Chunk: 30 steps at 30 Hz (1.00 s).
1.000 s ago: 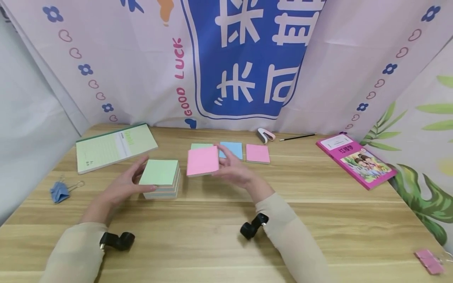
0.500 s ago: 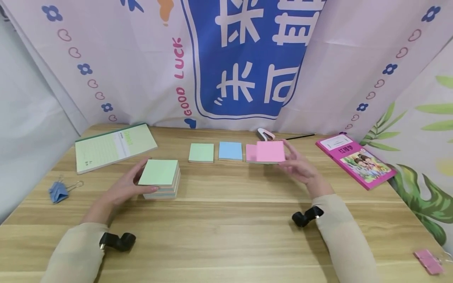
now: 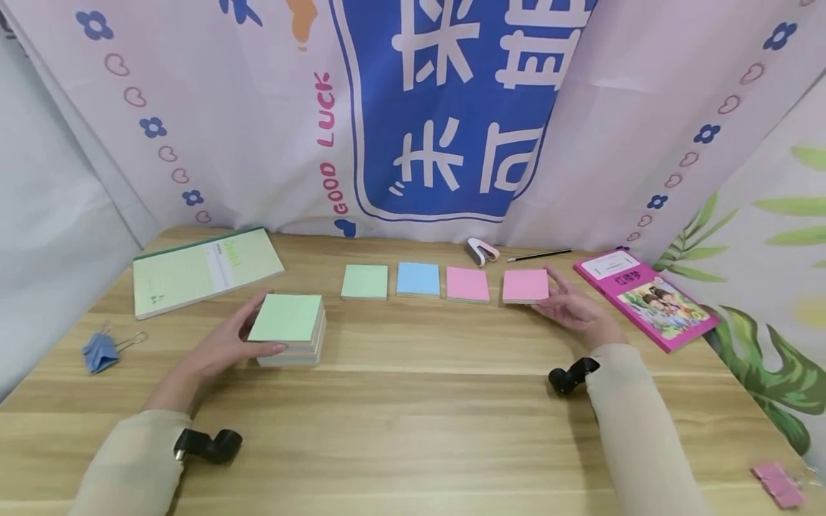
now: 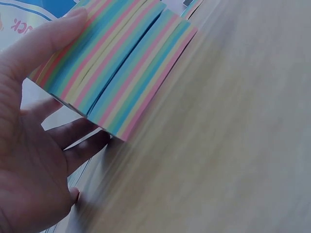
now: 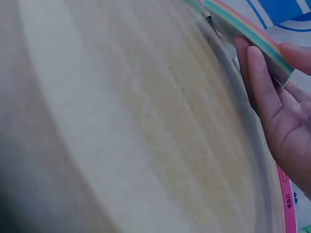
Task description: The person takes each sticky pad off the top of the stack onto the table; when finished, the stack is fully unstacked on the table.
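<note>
A thick stack of sticky notes (image 3: 288, 328) with a green top sheet stands on the wooden table (image 3: 413, 416). My left hand (image 3: 227, 344) grips its left side, thumb at the near edge. In the left wrist view the stack (image 4: 116, 73) shows striped coloured edges against my left hand (image 4: 29, 145). My right hand (image 3: 571, 307) pinches a thin pink pad (image 3: 525, 285) at the right end of a row: green pad (image 3: 365, 281), blue pad (image 3: 418, 279), pink pad (image 3: 467, 284). In the right wrist view the held pad's (image 5: 248, 36) edge lies on my fingers (image 5: 269, 107), just above the table.
A green notebook (image 3: 206, 269) lies at the back left, with a blue binder clip (image 3: 100, 351) near the left edge. Behind the row are a stapler (image 3: 482, 251) and a pencil (image 3: 540, 253). A pink book (image 3: 645, 297) lies right; a pink clip (image 3: 777, 484) sits front right.
My right hand carried the pink pad from beside the stack rightward, past the row, and lowered it to the row's right end. The left hand stayed on the stack.
</note>
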{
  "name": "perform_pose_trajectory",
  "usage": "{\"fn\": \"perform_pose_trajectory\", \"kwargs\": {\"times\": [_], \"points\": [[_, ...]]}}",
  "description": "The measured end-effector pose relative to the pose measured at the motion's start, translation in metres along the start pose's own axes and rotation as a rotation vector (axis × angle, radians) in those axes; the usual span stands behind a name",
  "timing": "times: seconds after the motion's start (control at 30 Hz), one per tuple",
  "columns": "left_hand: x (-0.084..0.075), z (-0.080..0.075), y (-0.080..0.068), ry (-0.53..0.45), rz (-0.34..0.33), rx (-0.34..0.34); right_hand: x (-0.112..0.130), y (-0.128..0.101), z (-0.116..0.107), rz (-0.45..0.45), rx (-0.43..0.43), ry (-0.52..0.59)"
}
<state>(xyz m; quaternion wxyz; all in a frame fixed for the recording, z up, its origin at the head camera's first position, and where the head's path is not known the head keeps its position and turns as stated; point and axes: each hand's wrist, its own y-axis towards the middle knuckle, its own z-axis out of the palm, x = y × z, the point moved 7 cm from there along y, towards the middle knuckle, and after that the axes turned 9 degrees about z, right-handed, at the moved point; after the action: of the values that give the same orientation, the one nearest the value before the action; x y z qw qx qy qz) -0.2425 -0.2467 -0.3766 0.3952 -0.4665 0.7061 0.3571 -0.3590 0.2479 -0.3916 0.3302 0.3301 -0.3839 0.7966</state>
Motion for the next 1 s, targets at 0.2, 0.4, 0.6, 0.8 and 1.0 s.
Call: {"fn": "perform_pose_trajectory", "kwargs": {"times": [0.2, 0.4, 0.6, 0.8, 1.0], "points": [[0.001, 0.002, 0.0, -0.018, -0.001, 0.008, -0.004, 0.006, -0.003, 0.013, -0.027, -0.104], [0.002, 0.003, 0.003, -0.011, -0.017, 0.012, 0.009, -0.002, -0.002, -0.032, -0.112, -0.238], [0.002, 0.001, 0.0, -0.011, -0.023, 0.011, 0.022, -0.017, 0.014, -0.106, -0.167, -0.287], [0.003, 0.002, 0.0, -0.011, -0.025, 0.012, 0.022, -0.017, 0.072, -0.213, -0.039, -0.29], [0.003, 0.003, 0.002, -0.03, -0.03, 0.004, -0.001, 0.005, 0.155, -0.276, 0.173, -0.39]]}}
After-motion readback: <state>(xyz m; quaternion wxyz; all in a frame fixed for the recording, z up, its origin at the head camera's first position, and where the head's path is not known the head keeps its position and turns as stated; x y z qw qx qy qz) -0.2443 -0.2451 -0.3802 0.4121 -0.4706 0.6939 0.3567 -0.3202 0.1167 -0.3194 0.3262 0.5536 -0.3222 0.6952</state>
